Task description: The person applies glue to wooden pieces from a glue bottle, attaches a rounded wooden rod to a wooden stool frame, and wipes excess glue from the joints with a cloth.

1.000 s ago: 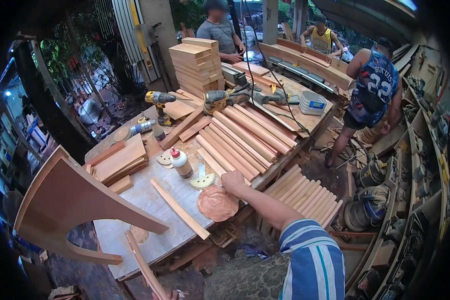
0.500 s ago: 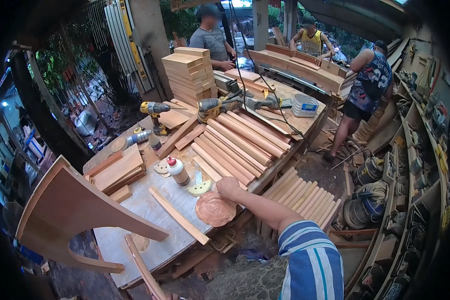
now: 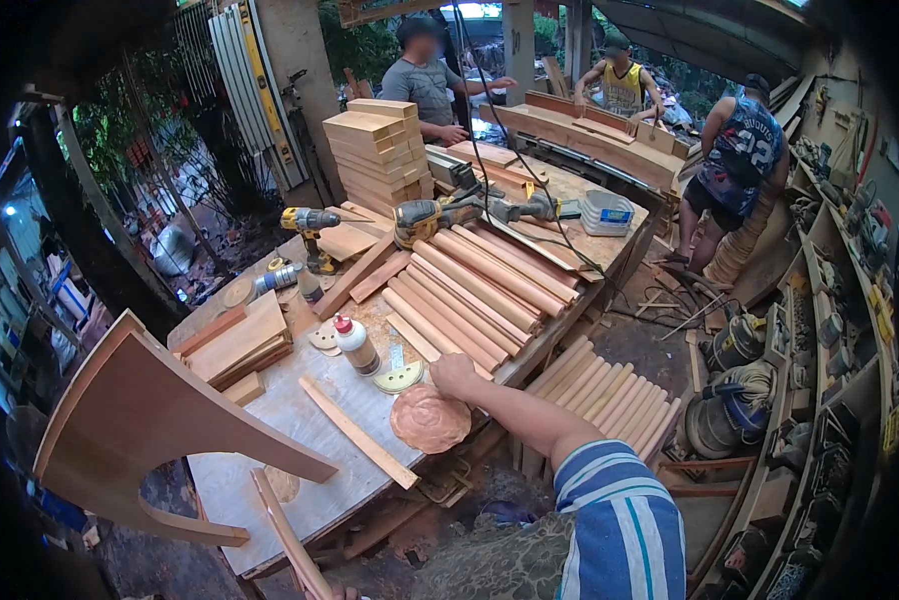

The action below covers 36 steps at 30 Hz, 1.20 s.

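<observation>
My right hand (image 3: 454, 377) is closed at the front edge of the workbench, above a round carved wooden piece (image 3: 431, 418). Its fingertips are hidden, so what it grips cannot be made out. Just left of it lie a half-round sanding disc (image 3: 400, 377) and a white glue bottle (image 3: 356, 345) with a red cap. At the bottom edge, a sliver of my left hand (image 3: 344, 593) shows around the lower end of a slender curved wooden strip (image 3: 288, 535), which leans up against the bench. Another wooden strip (image 3: 358, 430) lies flat between the hands.
A large curved wooden panel (image 3: 160, 400) stands at left. Rounded wooden slats (image 3: 470, 290), a sander (image 3: 420, 222), a drill (image 3: 311, 228) and stacked blocks (image 3: 375, 150) cover the bench. More slats (image 3: 610, 390) lie below right. Several co-workers stand beyond, one in grey (image 3: 425, 90).
My hands stay almost where they were. The co-worker in grey has stretched an arm out to the right. The person in the patterned jersey has turned and lowered an arm.
</observation>
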### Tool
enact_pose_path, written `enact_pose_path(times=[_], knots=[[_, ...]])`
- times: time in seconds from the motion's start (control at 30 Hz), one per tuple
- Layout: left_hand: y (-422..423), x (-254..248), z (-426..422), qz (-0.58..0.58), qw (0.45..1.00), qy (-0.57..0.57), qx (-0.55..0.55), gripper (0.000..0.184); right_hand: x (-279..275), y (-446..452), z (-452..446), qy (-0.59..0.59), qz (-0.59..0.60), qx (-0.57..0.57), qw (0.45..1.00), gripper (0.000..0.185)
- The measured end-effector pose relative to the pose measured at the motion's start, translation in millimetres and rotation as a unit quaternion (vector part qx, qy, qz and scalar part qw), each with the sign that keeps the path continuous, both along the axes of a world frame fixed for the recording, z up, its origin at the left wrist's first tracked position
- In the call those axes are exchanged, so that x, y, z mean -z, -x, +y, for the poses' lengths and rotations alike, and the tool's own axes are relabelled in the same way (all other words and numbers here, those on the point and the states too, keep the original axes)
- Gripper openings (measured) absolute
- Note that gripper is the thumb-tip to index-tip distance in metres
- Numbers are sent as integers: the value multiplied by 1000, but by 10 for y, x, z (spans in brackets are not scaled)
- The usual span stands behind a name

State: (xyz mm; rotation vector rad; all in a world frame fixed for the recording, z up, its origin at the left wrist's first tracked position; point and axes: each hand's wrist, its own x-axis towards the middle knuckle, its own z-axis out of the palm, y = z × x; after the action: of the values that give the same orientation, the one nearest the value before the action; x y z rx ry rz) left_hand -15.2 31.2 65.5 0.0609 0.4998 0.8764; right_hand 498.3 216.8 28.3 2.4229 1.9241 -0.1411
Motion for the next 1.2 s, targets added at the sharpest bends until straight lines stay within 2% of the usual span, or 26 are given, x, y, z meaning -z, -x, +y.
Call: enact_pose_path(times=[0.2, 0.3, 0.43, 0.5, 0.8, 0.93, 1.0, 1.03, 1.1, 1.2], knots=[[18, 12, 15, -15, 999, -24, 22, 65, 40, -40, 36, -10, 4, 11, 1000, 20], [5, -17, 30, -38, 995, -74, 46, 66, 126, -48, 50, -32, 5, 8, 999, 16], [2, -3, 47, -25, 1000, 4, -14, 62, 126, -71, 53, -49, -15, 6, 999, 16], [101, 177, 114, -54, 996, -8, 69, 57, 132, -80, 51, -43, -15, 12, 999, 16], [83, 93, 109, 26, 997, 27, 61, 56, 229, -104, 129, -56, -30, 10, 998, 18], [105, 85, 103, -18, 996, 13, 83, 56, 195, -101, 113, -48, -32, 16, 998, 19], [148, 142, 106, -45, 994, -29, 97, 55, 181, -98, 114, -49, -32, 25, 998, 19], [62, 10, 90, -45, 994, -29, 97, 55, 132, -84, 107, -30, -27, 31, 999, 19], [-100, -233, 28, -35, 999, -14, 13, 57, 59, -61, 90, -12, -22, 37, 999, 19], [-107, -189, 25, -36, 999, -40, -7, 60, 26, -62, 72, -15, -12, 40, 999, 19]])
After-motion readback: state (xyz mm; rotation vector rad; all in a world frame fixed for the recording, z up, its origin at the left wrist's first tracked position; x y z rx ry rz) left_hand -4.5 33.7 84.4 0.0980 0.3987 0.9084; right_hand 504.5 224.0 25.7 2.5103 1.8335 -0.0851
